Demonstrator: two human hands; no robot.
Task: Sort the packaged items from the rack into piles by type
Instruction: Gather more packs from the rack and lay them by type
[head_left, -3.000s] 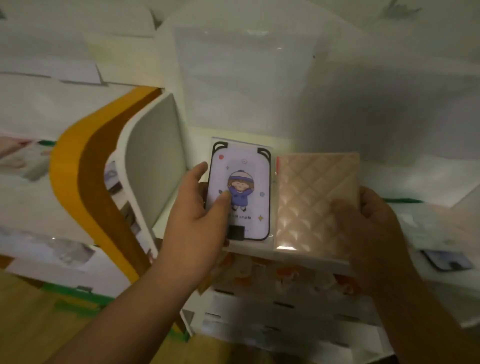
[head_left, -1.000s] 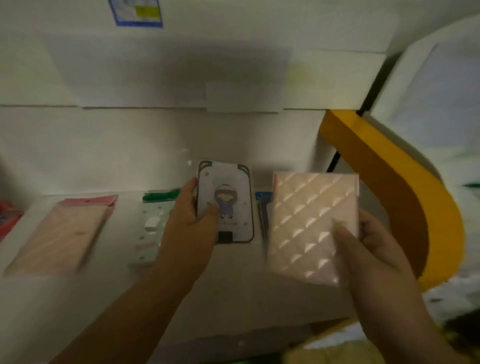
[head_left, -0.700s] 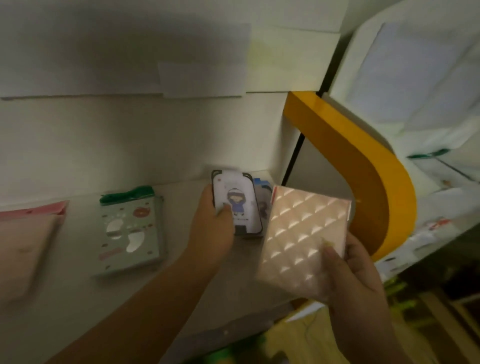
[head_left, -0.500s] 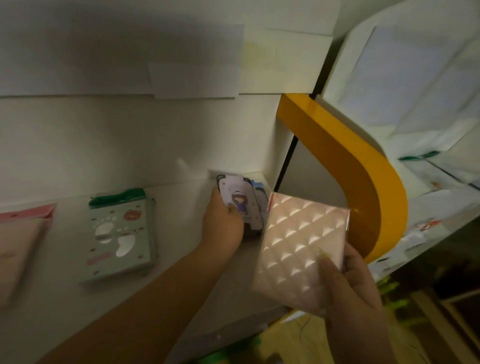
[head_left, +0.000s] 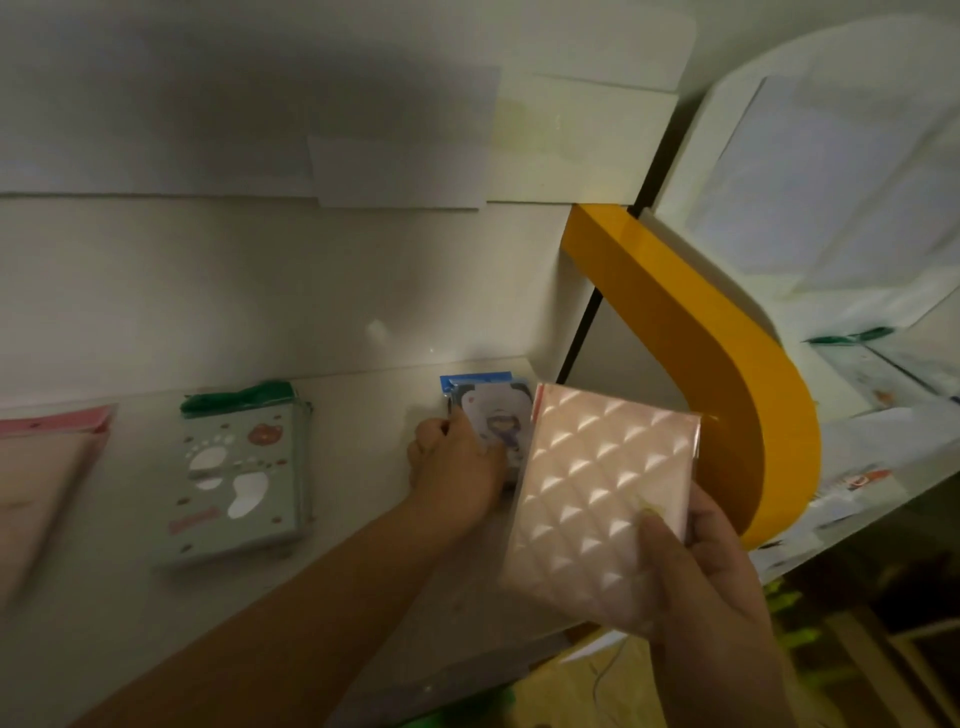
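dim room, white tabletop (head_left: 363, 519) running along a white wall (head_left: 260, 286) w/ paper sheets taped on it. to the right an orange curved panel (head_left: 727, 395) edges the white rack (head_left: 831, 208), which has more packets lying on its shelf, too blurred to tell apart.

three piles on the tabletop, well apart in a row: pink pile (head_left: 36, 467) at far left, cut by the frame edge; green paw-print pile (head_left: 239, 467) in the middle, green header strip, several packets stacked; cartoon-girl pile (head_left: 493, 415) at right, close to the wall and near the tabletop's right end, blue header strip showing at its top.

left hand (head_left: 457, 473) sits on the cartoon-girl pile, fingers curled over the left edge of the top packet, thumb on its face, so grasping or pressing it, packet lying flat on the pile.

right hand (head_left: 711, 561) holds the pink quilted packet (head_left: 597, 499) up in the air, in front of the tabletop's near right corner, tilted a bit clockwise; thumb on the face near the lower right corner, other fingers behind it, clenched round it. glossy diamond-quilted front, clear wrap w/ a red strip at the top edge.

bare tabletop betw. green and cartoon piles and along the near edge. quilted packet overlaps the cartoon pile's right side in view.
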